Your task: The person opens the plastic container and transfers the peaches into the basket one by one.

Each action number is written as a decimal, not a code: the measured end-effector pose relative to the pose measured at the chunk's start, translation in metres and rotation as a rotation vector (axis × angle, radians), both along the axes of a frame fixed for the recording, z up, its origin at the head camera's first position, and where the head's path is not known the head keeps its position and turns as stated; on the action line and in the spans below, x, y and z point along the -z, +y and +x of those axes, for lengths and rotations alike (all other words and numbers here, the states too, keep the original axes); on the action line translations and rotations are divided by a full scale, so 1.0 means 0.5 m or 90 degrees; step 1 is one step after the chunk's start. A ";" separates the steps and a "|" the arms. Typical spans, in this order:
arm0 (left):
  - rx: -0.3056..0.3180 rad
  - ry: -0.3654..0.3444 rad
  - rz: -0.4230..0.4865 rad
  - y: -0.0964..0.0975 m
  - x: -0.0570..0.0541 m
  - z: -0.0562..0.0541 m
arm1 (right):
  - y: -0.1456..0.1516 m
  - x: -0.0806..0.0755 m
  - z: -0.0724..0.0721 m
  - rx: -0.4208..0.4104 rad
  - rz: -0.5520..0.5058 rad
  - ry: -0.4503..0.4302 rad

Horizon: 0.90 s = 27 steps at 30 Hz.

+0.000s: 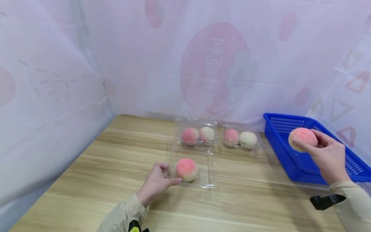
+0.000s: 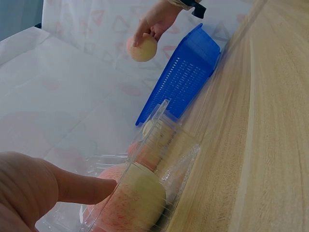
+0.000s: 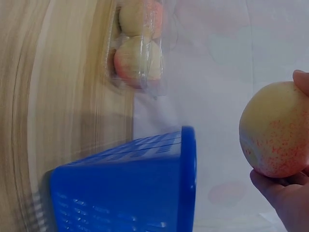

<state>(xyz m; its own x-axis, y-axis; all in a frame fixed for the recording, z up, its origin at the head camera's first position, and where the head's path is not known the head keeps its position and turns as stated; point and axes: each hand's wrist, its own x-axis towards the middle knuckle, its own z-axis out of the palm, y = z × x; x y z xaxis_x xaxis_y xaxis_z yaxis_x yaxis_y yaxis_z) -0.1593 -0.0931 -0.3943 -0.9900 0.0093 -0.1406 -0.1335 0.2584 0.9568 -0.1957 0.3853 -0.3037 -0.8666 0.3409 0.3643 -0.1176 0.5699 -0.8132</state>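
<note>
My right hand [image 1: 330, 154] holds a pink and cream peach [image 1: 302, 139] between thumb and fingers, above the blue basket [image 1: 278, 151]. In the right wrist view the peach [image 3: 275, 128] is raised beyond the basket's rim. My left hand [image 1: 159, 182] grips the near left corner of a clear plastic clamshell box [image 1: 207, 183], its thumb along the front wall. The box's lid stands open toward the back. One peach [image 1: 186, 169] sits in its left half. In the left wrist view the thumb [image 2: 84, 188] lies against the clear wall; the other fingers are hidden.
Behind the open box, another clear box [image 1: 200, 123] holds two peaches. A further clear box [image 1: 256, 146] with two peaches stands to its right, beside the basket. The wooden table [image 1: 116, 161] meets pale printed cloth walls [image 1: 139, 80] at the back and left.
</note>
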 end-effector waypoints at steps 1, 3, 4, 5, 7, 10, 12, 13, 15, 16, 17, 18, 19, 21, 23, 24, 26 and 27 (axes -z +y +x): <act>0.001 -0.001 0.000 0.000 -0.001 0.000 | 0.002 0.002 0.000 0.005 0.000 -0.003; 0.001 -0.003 -0.001 0.000 -0.001 0.000 | 0.006 0.004 -0.001 0.013 0.002 -0.008; 0.001 -0.003 -0.002 0.000 -0.002 0.000 | 0.008 0.005 -0.001 0.015 0.003 -0.010; 0.001 -0.003 -0.002 0.000 -0.002 0.000 | 0.009 0.006 -0.001 0.017 0.002 -0.011; 0.001 -0.003 -0.003 0.001 -0.002 0.000 | 0.012 0.009 -0.001 0.019 0.000 -0.016; 0.000 -0.001 -0.005 0.001 -0.002 0.001 | 0.016 0.013 -0.001 0.020 -0.008 -0.024; 0.000 0.000 -0.008 0.000 -0.001 0.001 | 0.018 0.016 0.000 0.023 -0.012 -0.027; 0.000 0.000 -0.009 0.000 -0.001 0.001 | 0.019 0.018 -0.001 0.023 -0.015 -0.028; 0.001 0.002 -0.011 0.000 -0.001 0.002 | 0.023 0.021 -0.001 0.022 -0.021 -0.029; 0.001 0.002 -0.012 0.000 -0.002 0.002 | 0.025 0.022 0.000 0.022 -0.024 -0.028; 0.001 0.002 -0.013 0.000 -0.002 0.003 | 0.026 0.024 0.000 0.025 -0.023 -0.029; 0.001 0.002 -0.014 -0.001 -0.002 0.003 | 0.028 0.026 0.000 0.027 -0.022 -0.031; 0.001 0.003 -0.014 -0.001 -0.002 0.003 | 0.030 0.028 0.001 0.031 -0.021 -0.035; 0.000 0.004 -0.016 -0.001 -0.002 0.003 | 0.032 0.032 0.002 0.041 -0.010 -0.045; 0.000 0.004 -0.015 -0.001 -0.001 0.003 | 0.033 0.036 0.003 0.053 0.005 -0.056; 0.000 0.004 -0.015 -0.001 -0.001 0.003 | 0.034 0.038 0.003 0.057 0.011 -0.061; 0.001 0.004 -0.013 -0.001 -0.001 0.002 | 0.036 0.041 0.003 0.062 0.011 -0.066; 0.001 0.004 -0.013 -0.001 0.000 0.002 | 0.037 0.042 0.003 0.064 0.008 -0.066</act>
